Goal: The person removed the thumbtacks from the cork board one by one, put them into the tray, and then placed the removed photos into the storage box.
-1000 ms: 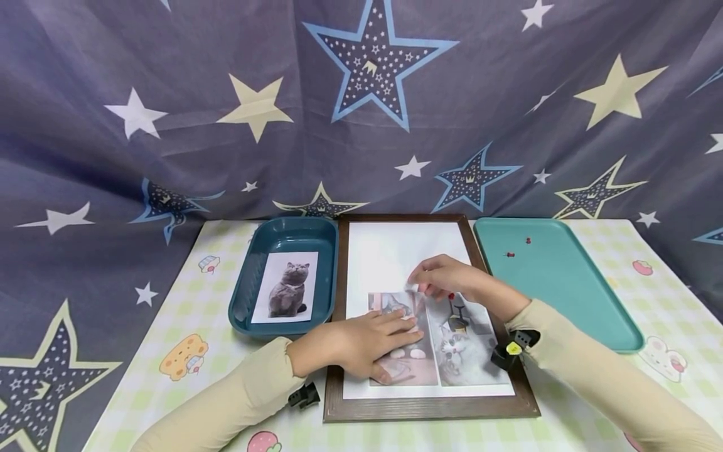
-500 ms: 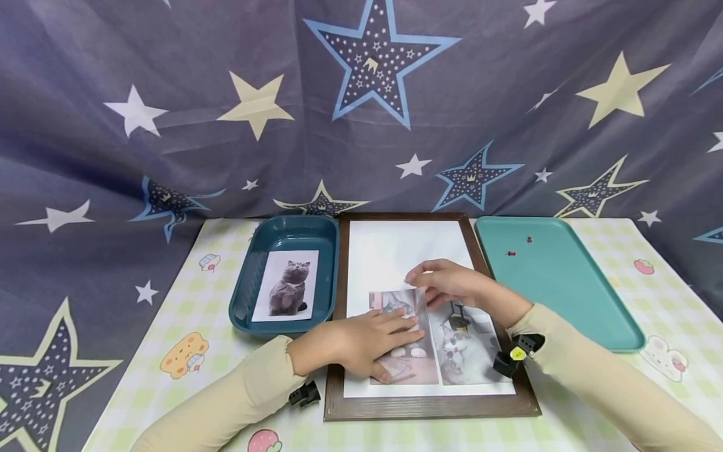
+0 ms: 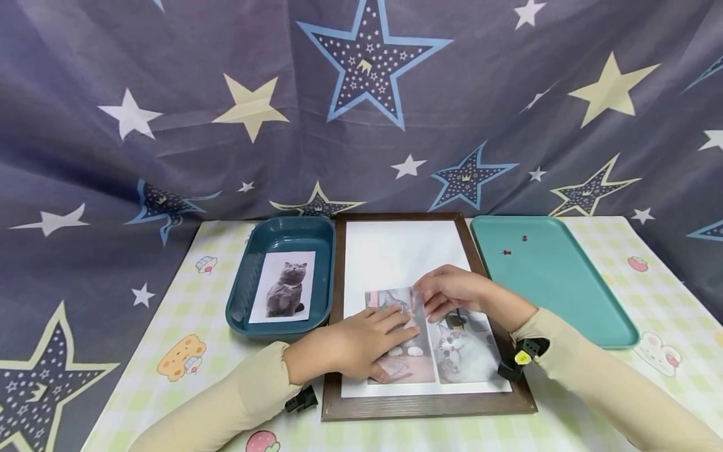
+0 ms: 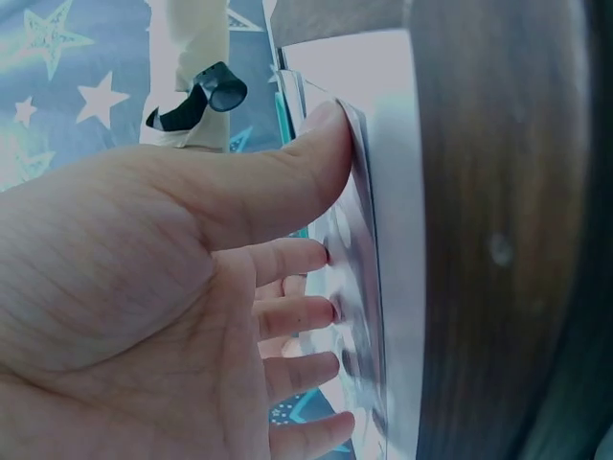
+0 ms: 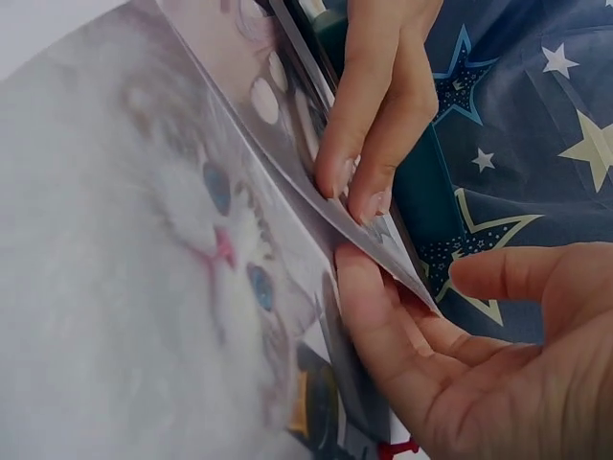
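Note:
Inside a brown wooden frame with a white surface, two cat photos lie side by side. My left hand rests spread on the pinkish left cat photo, its fingertips pressing the print. At that photo's upper right corner, my right hand has its fingers curled beneath the lifted edge, with the thumb close over the corner. To the right lies a white cat photo, partly under my right hand. A red pushpin shows at its top in the right wrist view.
Left of the frame stands a dark blue tray with a grey cat photo in it. On the right, a turquoise tray holds two red pushpins. A star-patterned curtain hangs behind the table.
My right hand has shifted from above the photos to the left photo's upper right corner, which is now lifted. My left hand stays in place.

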The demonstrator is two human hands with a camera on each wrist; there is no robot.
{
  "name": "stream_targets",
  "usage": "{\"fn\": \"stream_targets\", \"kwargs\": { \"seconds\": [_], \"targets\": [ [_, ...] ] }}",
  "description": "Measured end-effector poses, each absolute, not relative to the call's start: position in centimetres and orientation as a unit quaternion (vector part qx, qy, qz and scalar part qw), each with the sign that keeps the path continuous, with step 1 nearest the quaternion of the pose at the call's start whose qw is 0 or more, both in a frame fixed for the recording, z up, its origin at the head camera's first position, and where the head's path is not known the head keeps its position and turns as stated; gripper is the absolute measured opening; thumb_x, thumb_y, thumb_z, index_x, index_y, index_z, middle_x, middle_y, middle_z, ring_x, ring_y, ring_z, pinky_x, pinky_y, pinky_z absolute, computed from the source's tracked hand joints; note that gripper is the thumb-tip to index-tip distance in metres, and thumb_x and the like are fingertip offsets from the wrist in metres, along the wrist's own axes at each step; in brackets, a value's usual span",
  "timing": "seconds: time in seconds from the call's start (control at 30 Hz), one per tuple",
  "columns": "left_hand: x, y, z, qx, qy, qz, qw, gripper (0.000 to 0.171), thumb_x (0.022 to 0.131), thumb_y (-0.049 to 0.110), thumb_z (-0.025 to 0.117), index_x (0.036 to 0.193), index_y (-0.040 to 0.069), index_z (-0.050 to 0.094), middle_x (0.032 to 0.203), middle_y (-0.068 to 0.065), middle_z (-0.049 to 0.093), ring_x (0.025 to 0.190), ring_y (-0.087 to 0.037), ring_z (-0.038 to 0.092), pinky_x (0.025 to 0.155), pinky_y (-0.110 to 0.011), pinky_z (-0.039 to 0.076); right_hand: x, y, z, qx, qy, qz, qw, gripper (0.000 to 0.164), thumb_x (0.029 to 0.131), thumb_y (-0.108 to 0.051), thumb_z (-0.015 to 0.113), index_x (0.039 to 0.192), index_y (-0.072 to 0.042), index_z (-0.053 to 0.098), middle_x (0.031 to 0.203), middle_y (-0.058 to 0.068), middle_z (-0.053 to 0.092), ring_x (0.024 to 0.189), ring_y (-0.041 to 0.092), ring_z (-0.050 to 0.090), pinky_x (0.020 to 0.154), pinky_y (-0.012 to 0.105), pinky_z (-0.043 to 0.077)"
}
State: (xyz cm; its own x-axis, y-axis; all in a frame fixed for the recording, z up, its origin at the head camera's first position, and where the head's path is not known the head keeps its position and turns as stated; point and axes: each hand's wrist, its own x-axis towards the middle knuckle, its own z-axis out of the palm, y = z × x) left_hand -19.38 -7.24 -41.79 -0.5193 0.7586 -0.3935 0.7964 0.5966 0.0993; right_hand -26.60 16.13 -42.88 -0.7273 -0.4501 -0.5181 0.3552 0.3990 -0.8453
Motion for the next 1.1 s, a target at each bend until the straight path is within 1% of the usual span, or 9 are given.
{"fn": "stream_targets", "kwargs": {
  "seconds": [0.13, 0.23, 0.4, 0.5, 0.63, 0.73, 0.9, 1.03, 1.1],
  "targets": [
    [-19.2, -7.2, -41.7, 0.44, 0.876, -0.047, 0.193, 0.088, 0.094, 0.053, 0.065, 0.164, 0.028, 0.02, 0.171, 0.001, 0.017, 0.16, -0.023, 0.011, 0.128, -0.048, 0.023, -26.5, 16.2, -43.0, -0.028, 0.744, -0.55, 0.378, 0.05, 0.096, -0.01, 0.049, 0.139, 0.016, 0.045, 0.082, 0.006, 0.063, 0.07, 0.012, 0.069, 0.073, 0.032, 0.064],
    [-19.2, -7.2, -41.7, 0.437, 0.878, -0.041, 0.192, 0.088, 0.093, 0.053, 0.066, 0.164, 0.029, 0.019, 0.171, 0.001, 0.018, 0.16, -0.025, 0.013, 0.128, -0.048, 0.024, -26.4, 16.3, -43.1, -0.025, 0.735, -0.554, 0.389, 0.041, 0.099, -0.011, 0.049, 0.132, 0.014, 0.049, 0.086, 0.007, 0.06, 0.07, 0.012, 0.068, 0.074, 0.032, 0.064],
    [-19.2, -7.1, -41.7, 0.433, 0.881, -0.038, 0.19, 0.089, 0.093, 0.053, 0.066, 0.165, 0.029, 0.018, 0.172, 0.0, 0.017, 0.16, -0.025, 0.013, 0.128, -0.048, 0.023, -26.3, 16.3, -43.2, -0.03, 0.72, -0.563, 0.404, 0.013, 0.101, -0.009, 0.052, 0.104, 0.001, 0.059, 0.079, 0.004, 0.063, 0.068, 0.01, 0.067, 0.074, 0.03, 0.064],
    [-19.1, -7.1, -41.6, 0.432, 0.881, -0.037, 0.186, 0.089, 0.093, 0.053, 0.067, 0.165, 0.028, 0.018, 0.172, -0.001, 0.017, 0.159, -0.026, 0.014, 0.128, -0.049, 0.023, -26.2, 16.3, -43.3, -0.032, 0.716, -0.566, 0.408, 0.009, 0.099, -0.006, 0.055, 0.093, -0.004, 0.06, 0.074, 0.001, 0.065, 0.067, 0.009, 0.066, 0.072, 0.028, 0.064],
    [-19.1, -7.4, -41.5, 0.435, 0.882, -0.036, 0.18, 0.088, 0.095, 0.053, 0.065, 0.165, 0.028, 0.019, 0.171, -0.001, 0.019, 0.159, -0.027, 0.016, 0.128, -0.049, 0.024, -26.1, 16.3, -43.5, -0.028, 0.713, -0.569, 0.409, 0.007, 0.098, -0.004, 0.056, 0.093, -0.004, 0.061, 0.073, 0.001, 0.066, 0.067, 0.009, 0.066, 0.072, 0.029, 0.064],
    [-19.2, -7.7, -41.1, 0.444, 0.88, -0.031, 0.165, 0.082, 0.098, 0.051, 0.062, 0.164, 0.026, 0.022, 0.17, -0.003, 0.022, 0.158, -0.029, 0.018, 0.128, -0.05, 0.024, -26.1, 16.3, -43.6, -0.029, 0.713, -0.567, 0.411, 0.009, 0.099, -0.005, 0.054, 0.091, -0.006, 0.058, 0.074, 0.001, 0.066, 0.068, 0.009, 0.068, 0.073, 0.03, 0.064],
    [-19.9, -8.2, -39.8, 0.459, 0.877, 0.02, 0.139, 0.075, 0.1, 0.046, 0.062, 0.162, 0.022, 0.028, 0.164, -0.006, 0.032, 0.156, -0.033, 0.023, 0.128, -0.049, 0.022, -26.1, 16.3, -43.5, -0.035, 0.71, -0.567, 0.415, 0.013, 0.1, -0.006, 0.053, 0.088, -0.008, 0.056, 0.074, 0.0, 0.068, 0.068, 0.009, 0.069, 0.073, 0.03, 0.064],
    [-20.9, -8.5, -38.7, 0.464, 0.874, 0.098, 0.11, 0.061, 0.102, 0.036, 0.062, 0.157, 0.02, 0.041, 0.151, -0.003, 0.049, 0.145, -0.024, 0.042, 0.125, -0.042, 0.031, -26.1, 16.3, -43.4, -0.038, 0.705, -0.573, 0.416, 0.01, 0.1, -0.008, 0.053, 0.093, -0.007, 0.059, 0.075, 0.0, 0.069, 0.067, 0.008, 0.069, 0.072, 0.029, 0.064],
    [-21.4, -8.6, -38.3, 0.459, 0.869, 0.16, 0.09, 0.052, 0.103, 0.029, 0.061, 0.152, 0.017, 0.049, 0.143, -0.003, 0.058, 0.133, -0.021, 0.053, 0.118, -0.04, 0.04, -26.2, 16.2, -43.4, -0.035, 0.702, -0.577, 0.415, 0.008, 0.101, -0.008, 0.054, 0.098, -0.006, 0.061, 0.075, 0.0, 0.069, 0.067, 0.008, 0.07, 0.072, 0.029, 0.064]
  ]
}}
